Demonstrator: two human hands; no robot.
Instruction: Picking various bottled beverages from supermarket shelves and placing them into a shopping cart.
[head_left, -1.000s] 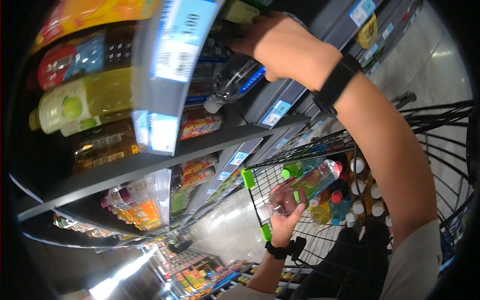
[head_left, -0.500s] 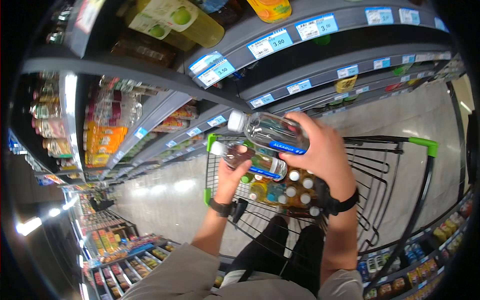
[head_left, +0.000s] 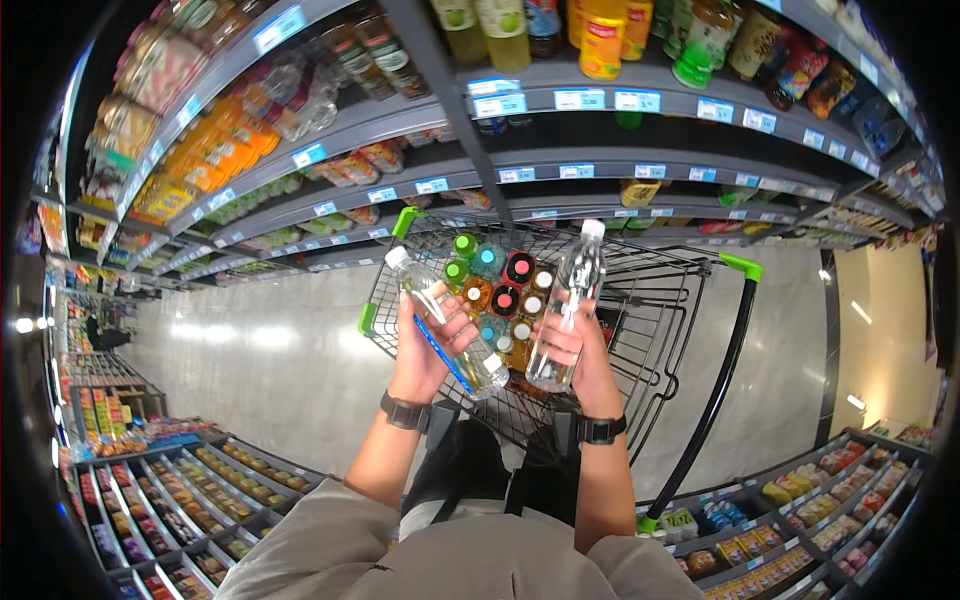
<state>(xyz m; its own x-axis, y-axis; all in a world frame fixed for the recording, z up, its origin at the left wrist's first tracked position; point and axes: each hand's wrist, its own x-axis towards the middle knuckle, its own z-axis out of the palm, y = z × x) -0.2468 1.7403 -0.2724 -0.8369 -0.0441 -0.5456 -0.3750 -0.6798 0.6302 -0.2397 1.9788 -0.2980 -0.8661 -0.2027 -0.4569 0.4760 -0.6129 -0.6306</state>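
My left hand (head_left: pixel 416 352) is closed around a clear plastic bottle (head_left: pixel 467 370) with a white cap and a blue label strip. That bottle leans, its cap up to the left. In my right hand (head_left: pixel 590 362) is a second clear bottle (head_left: pixel 583 268), nearly upright, white cap at the top. Both are held apart over a black wire shopping cart (head_left: pixel 660 345) with green corners. Beneath my hands, drink bottles (head_left: pixel 508 300) stand packed in the cart, with green, blue, red and white caps. My fingers and the held bottles partly hide them.
Ahead, a grey shelf unit (head_left: pixel 560 100) holds rows of bottled drinks above price tags. The cart's handlebar (head_left: pixel 715 400) curves along on the right. Low racks of packaged goods (head_left: pixel 190 490) stand behind on the left, with more racks (head_left: pixel 800 540) behind on the right.
Both bottles have come away from the shelf and back over the cart, and moved apart. The right one has swung from slanting to nearly upright. My view has pulled back from the shelf.
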